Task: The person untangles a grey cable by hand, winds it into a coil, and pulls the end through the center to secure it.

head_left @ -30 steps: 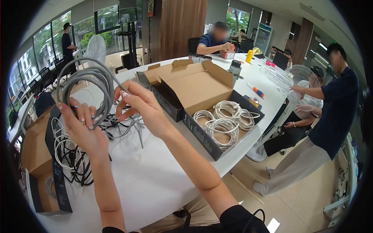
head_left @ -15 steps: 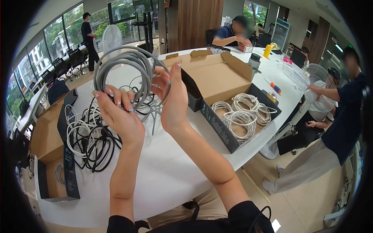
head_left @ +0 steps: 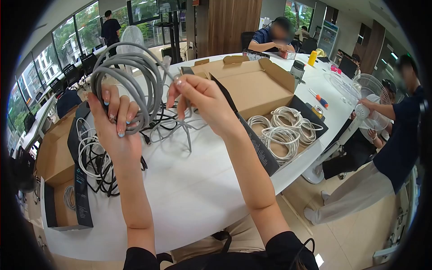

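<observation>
Open office; a white table point(head_left: 189, 193) fills the foreground.

- Left hand point(head_left: 114, 126): raised over the table, fingers closed around a grey cable point(head_left: 130, 72) wound into a coil. The coil stands upright above the palm.
- Right hand point(head_left: 202, 101): at 3 o'clock of the coil, fingertips pinched shut on the cable's loose end, which trails from the coil down toward the table.
- Open box point(head_left: 256, 85): at 3 o'clock of the right hand, holding white coils point(head_left: 281, 130).
- Cable tangle point(head_left: 96, 166), black and white: on the table at 6 o'clock of the left hand.
- Second box point(head_left: 56, 153): at 9 o'clock of the tangle, touching it.
</observation>
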Available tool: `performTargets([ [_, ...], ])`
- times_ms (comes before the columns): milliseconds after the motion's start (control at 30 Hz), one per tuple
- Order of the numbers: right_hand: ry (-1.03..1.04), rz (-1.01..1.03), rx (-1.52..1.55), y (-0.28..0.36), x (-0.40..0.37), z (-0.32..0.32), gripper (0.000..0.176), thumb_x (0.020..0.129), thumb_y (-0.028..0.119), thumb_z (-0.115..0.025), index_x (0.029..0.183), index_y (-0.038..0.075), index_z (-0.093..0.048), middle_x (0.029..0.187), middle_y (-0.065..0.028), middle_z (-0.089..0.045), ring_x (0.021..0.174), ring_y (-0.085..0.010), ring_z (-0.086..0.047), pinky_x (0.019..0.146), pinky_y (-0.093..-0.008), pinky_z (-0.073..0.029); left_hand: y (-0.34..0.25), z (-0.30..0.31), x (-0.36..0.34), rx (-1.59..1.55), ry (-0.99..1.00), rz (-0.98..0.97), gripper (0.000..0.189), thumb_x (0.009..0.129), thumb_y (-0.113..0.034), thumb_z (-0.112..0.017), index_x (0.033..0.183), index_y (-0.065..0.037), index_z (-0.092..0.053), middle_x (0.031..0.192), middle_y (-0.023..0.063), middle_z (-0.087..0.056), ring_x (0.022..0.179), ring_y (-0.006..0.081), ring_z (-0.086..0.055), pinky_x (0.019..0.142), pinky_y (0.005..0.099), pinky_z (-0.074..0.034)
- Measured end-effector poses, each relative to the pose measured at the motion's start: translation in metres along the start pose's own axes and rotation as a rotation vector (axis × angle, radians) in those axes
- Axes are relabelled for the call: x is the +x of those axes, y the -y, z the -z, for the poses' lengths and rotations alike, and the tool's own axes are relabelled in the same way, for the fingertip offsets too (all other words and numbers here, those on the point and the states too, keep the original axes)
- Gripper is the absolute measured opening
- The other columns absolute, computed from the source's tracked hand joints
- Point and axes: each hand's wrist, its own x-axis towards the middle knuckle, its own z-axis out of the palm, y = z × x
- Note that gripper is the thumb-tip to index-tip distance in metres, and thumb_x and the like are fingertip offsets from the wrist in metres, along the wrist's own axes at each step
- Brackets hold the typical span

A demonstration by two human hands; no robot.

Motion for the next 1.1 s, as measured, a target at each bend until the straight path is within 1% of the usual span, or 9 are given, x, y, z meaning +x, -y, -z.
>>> performTargets([
  [133,-0.035,0.000,0.015,0.001,0.000,-0.001,0.027,0.092,0.021,-0.041,0.092,0.000,-0.057,0.071,-0.0027,-0.056,0.049,-0.0066,-0.044,0.048,-0.0184,-0.038,-0.002,0.001,0.003,0.133,0.003,0.032,0.030,0.093,-0.036,-0.038,0.080,-0.009,-0.039,0.056,-0.0053,-0.024,0.038,0.0011,-0.021,0.046,0.0180,-0.024],
  [267,0.099,-0.052,-0.017,0.008,-0.005,-0.002,0.024,0.092,0.020,-0.041,0.093,0.000,-0.055,0.069,-0.0028,-0.057,0.049,-0.0056,-0.045,0.047,-0.0186,-0.038,-0.011,0.009,-0.001,-0.065,-0.033,0.065,0.030,0.093,-0.034,-0.037,0.081,-0.007,-0.041,0.056,-0.0040,-0.027,0.035,0.0019,-0.027,0.040,0.0175,-0.025],
  [400,0.314,-0.129,0.027,0.003,-0.005,-0.006,0.020,0.092,0.018,-0.040,0.096,0.001,-0.050,0.071,-0.0056,-0.059,0.055,-0.0057,-0.051,0.049,-0.0184,-0.041,-0.021,0.008,0.003,-0.333,0.183,0.085,0.024,0.094,-0.025,-0.036,0.079,-0.007,-0.039,0.060,-0.0017,-0.031,0.037,0.0044,-0.030,0.040,0.0181,-0.026],
  [500,0.147,-0.047,-0.057,0.007,-0.005,-0.008,0.018,0.092,0.017,-0.041,0.096,0.001,-0.050,0.075,-0.0074,-0.060,0.058,-0.0070,-0.053,0.052,-0.0193,-0.043,-0.022,0.002,-0.003,-0.376,0.090,0.106,0.022,0.094,-0.022,-0.036,0.080,-0.006,-0.039,0.060,-0.0014,-0.031,0.041,0.0050,-0.034,0.040,0.0195,-0.028],
  [600,-0.026,0.073,0.008,0.010,-0.006,-0.003,0.016,0.091,0.016,-0.042,0.095,0.002,-0.049,0.083,-0.0092,-0.060,0.060,-0.0077,-0.054,0.054,-0.0194,-0.044,-0.020,0.007,-0.007,-0.414,0.208,0.194,0.020,0.093,-0.020,-0.038,0.080,-0.005,-0.040,0.061,-0.0014,-0.033,0.044,0.0048,-0.035,0.041,0.0201,-0.029],
  [733,-0.056,0.237,0.147,0.009,-0.003,-0.004,0.015,0.091,0.011,-0.041,0.093,-0.001,-0.050,0.088,-0.0094,-0.058,0.059,-0.0074,-0.054,0.055,-0.0172,-0.044,-0.011,-0.001,-0.009,-0.160,0.075,0.058,0.028,0.093,-0.030,-0.039,0.079,-0.006,-0.042,0.061,-0.0023,-0.034,0.039,0.0036,-0.027,0.042,0.0191,-0.027],
  [833,-0.143,0.309,0.031,0.015,-0.006,0.001,0.018,0.092,0.019,-0.040,0.095,0.004,-0.049,0.094,-0.0090,-0.057,0.062,-0.0092,-0.053,0.058,-0.0184,-0.041,-0.005,-0.003,-0.005,0.214,-0.025,-0.061,0.032,0.093,-0.034,-0.039,0.078,-0.006,-0.043,0.059,-0.0033,-0.031,0.037,0.0028,-0.022,0.042,0.0190,-0.022],
  [1000,-0.192,0.393,0.026,-0.007,0.003,-0.009,0.019,0.093,0.017,-0.037,0.101,0.005,-0.049,0.112,-0.0063,-0.051,0.089,-0.0090,-0.050,0.070,-0.0231,-0.044,0.014,-0.005,-0.002,0.178,-0.175,-0.116,0.029,0.093,-0.033,-0.038,0.077,-0.009,-0.038,0.060,-0.0041,-0.026,0.045,0.0024,-0.022,0.047,0.0199,-0.021],
  [1100,-0.227,0.237,0.210,-0.035,0.005,-0.043,0.016,0.092,0.014,-0.038,0.100,0.003,-0.047,0.102,-0.0049,-0.048,0.086,-0.0086,-0.049,0.072,-0.0239,-0.044,0.026,0.002,-0.001,0.175,-0.322,-0.176,0.029,0.093,-0.034,-0.038,0.077,-0.010,-0.039,0.061,-0.0046,-0.026,0.048,0.0026,-0.025,0.049,0.0200,-0.026],
])
